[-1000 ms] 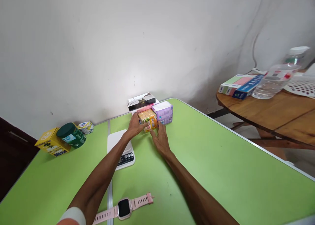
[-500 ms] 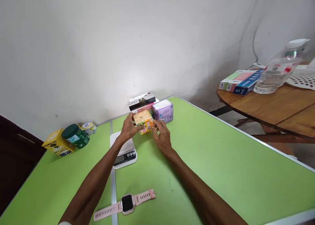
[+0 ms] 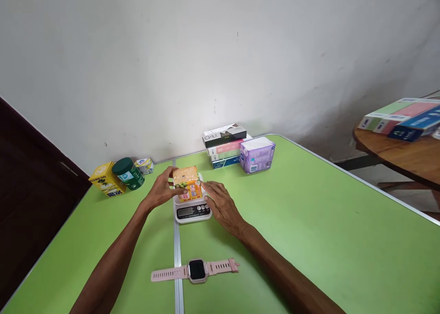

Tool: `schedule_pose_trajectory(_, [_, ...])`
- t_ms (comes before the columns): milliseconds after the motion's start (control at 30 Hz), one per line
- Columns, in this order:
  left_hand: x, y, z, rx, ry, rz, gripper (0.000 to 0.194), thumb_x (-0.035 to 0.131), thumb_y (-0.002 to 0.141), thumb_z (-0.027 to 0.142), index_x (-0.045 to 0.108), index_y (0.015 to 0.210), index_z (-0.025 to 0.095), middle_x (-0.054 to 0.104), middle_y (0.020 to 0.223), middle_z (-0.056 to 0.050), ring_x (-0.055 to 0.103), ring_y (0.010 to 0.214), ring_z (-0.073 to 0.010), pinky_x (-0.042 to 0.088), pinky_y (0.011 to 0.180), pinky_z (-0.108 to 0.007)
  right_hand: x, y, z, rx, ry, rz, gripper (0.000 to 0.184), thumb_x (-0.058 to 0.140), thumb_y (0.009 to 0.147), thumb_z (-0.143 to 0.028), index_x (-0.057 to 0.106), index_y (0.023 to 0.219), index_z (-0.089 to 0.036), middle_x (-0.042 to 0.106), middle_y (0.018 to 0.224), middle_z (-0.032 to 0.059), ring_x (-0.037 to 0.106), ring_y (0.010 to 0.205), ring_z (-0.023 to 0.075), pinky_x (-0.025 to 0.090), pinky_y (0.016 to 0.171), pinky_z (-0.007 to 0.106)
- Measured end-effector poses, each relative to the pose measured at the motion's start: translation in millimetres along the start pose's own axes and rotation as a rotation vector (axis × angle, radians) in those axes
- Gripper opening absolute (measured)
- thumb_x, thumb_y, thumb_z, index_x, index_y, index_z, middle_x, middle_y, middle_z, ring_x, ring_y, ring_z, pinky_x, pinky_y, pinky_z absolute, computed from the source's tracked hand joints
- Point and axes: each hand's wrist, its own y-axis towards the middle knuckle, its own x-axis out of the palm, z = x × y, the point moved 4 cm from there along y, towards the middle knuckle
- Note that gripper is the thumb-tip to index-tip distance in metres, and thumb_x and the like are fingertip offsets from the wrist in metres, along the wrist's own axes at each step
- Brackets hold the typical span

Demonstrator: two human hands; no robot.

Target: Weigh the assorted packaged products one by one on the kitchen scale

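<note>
- Clearly, your left hand (image 3: 162, 191) clamps the orange packet (image 3: 191, 184) at left.
- Your right hand (image 3: 222, 206), fingers outstretched, touches its right edge.
- Packet is over the white scale (image 3: 193, 212), contact unclear.

Yellow box (image 3: 109, 180): capitals on the upper edge look like COME ON; round emblem on top; large dark characters low on the front, not made out. Black box (image 3: 225, 136): big pale letters, an R and an O, mark between them unclear. Pink box (image 3: 225, 150) and blue box (image 3: 226, 162) below it: small print, illegible. Orange pack (image 3: 186, 173): bold red Chinese-style characters, partly covered, unread. Purple pack (image 3: 257, 155): barcode panel at lower left, fine lettering lost. White scale (image 3: 193, 219): tiny button captions and a line of print, illegible; no digits discernible on its display. Green canister (image 3: 129, 173): label print too small.
</note>
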Motion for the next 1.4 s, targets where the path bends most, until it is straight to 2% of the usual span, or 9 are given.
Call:
schedule_pose_trajectory(233, [0.6, 4.3, -17.1, -0.04, -0.07, -0.053, 0.068, 0.091, 0.066, 0.044, 0.059, 0.122, 0.024, 0.069, 0.121, -0.009, 0.064, 0.119, -0.0307, 0.059, 0.089, -0.042, 8.7, -8.2, 9.2, 0.08, 0.064, -0.017, 0.05, 0.041, 0.109, -0.033, 0.049, 0.158, -0.026, 0.063, 0.15, 0.0106, 0.054, 0.14, 0.0307, 0.049, 0.115, 0.056])
schedule_pose_trajectory(333, [-6.4, 1.0, -31.2, -0.075, -0.115, -0.04, 0.09, 0.096, 0.06, 0.042, 0.054, 0.137, 0.025, 0.062, 0.14, -0.014, 0.06, 0.129, -0.0332, 0.056, 0.102, -0.048, 4.9, -13.3, 24.0, 0.227, 0.131, 0.047, 0.05, 0.041, 0.109, -0.04, 0.051, 0.156, -0.026, 0.065, 0.147, 0.012, 0.057, 0.137, 0.0295, 0.049, 0.116, 0.056])
schedule_pose_trajectory(400, [-10.9, -5.2, -46.7, -0.118, -0.191, 0.019, 0.101, 0.097, 0.059, 0.046, 0.049, 0.145, 0.026, 0.056, 0.149, -0.017, 0.057, 0.134, -0.0349, 0.05, 0.11, -0.052, 1.7, -18.8, 39.5, 0.382, 0.17, 0.081, 0.052, 0.042, 0.108, -0.044, 0.052, 0.154, -0.024, 0.067, 0.144, 0.0139, 0.06, 0.134, 0.0293, 0.05, 0.114, 0.055])
schedule_pose_trajectory(500, [-6.1, -19.1, -78.2, -0.198, -0.433, 0.182, 0.086, 0.08, 0.075, 0.068, 0.051, 0.141, 0.021, 0.059, 0.145, -0.02, 0.063, 0.128, -0.0336, 0.049, 0.111, -0.055, -0.4, -27.0, 60.6, 0.569, 0.21, 0.095, 0.054, 0.045, 0.105, -0.048, 0.056, 0.149, -0.02, 0.069, 0.139, 0.018, 0.067, 0.126, 0.0293, 0.053, 0.11, 0.053])
schedule_pose_trajectory(567, [8.7, -29.6, -100.4, -0.259, -0.583, 0.3, 0.078, 0.066, 0.082, 0.078, 0.056, 0.131, 0.018, 0.066, 0.133, -0.02, 0.07, 0.118, -0.0314, 0.051, 0.109, -0.054, 0.3, -29.4, 67.7, 0.597, 0.204, 0.09, 0.052, 0.048, 0.103, -0.048, 0.059, 0.145, -0.019, 0.071, 0.134, 0.0185, 0.07, 0.12, 0.0293, 0.055, 0.108, 0.052])
schedule_pose_trajectory(700, [45.0, -45.2, -126.0, -0.287, -0.657, 0.438, 0.07, 0.061, 0.085, 0.08, 0.061, 0.116, 0.017, 0.073, 0.116, -0.017, 0.074, 0.109, -0.0285, 0.055, 0.107, -0.051, 4.0, -30.4, 69.4, 0.537, 0.156, 0.084, 0.051, 0.054, 0.099, -0.047, 0.062, 0.14, -0.017, 0.073, 0.127, 0.0178, 0.073, 0.113, 0.0296, 0.058, 0.101, 0.051])
schedule_pose_trajectory(800, [55.0, -50.1, -129.1, -0.266, -0.595, 0.478, 0.069, 0.057, 0.087, 0.081, 0.062, 0.113, 0.017, 0.074, 0.116, -0.016, 0.075, 0.109, -0.0273, 0.056, 0.106, -0.048, 5.7, -31.9, 69.4, 0.509, 0.125, 0.084, 0.047, 0.056, 0.098, -0.042, 0.062, 0.138, -0.019, 0.073, 0.125, 0.0164, 0.073, 0.109, 0.0283, 0.059, 0.099, 0.05])
schedule_pose_trajectory(1233, [55.3, -56.4, -127.8, -0.249, -0.549, 0.525, 0.078, 0.041, 0.091, 0.085, 0.057, 0.124, 0.015, 0.07, 0.118, -0.017, 0.073, 0.105, -0.026, 0.057, 0.101, -0.047, 4.9, -30.1, 64.9, 0.456, 0.021, -0.007, 0.042, 0.054, 0.097, -0.037, 0.064, 0.131, -0.017, 0.071, 0.119, 0.0161, 0.071, 0.1, 0.0281, 0.059, 0.094, 0.048])
schedule_pose_trajectory(1400, [49.4, -59.1, -110.8, -0.16, -0.459, 0.428, 0.088, 0.055, 0.089, 0.079, 0.037, 0.152, 0.02, 0.05, 0.154, -0.022, 0.056, 0.14, -0.0324, 0.045, 0.117, -0.052, 1.8, -29.0, 61.1, 0.434, 0.033, 0.01, 0.041, 0.055, 0.098, -0.035, 0.064, 0.134, -0.018, 0.072, 0.125, 0.0164, 0.072, 0.105, 0.0285, 0.061, 0.094, 0.049])
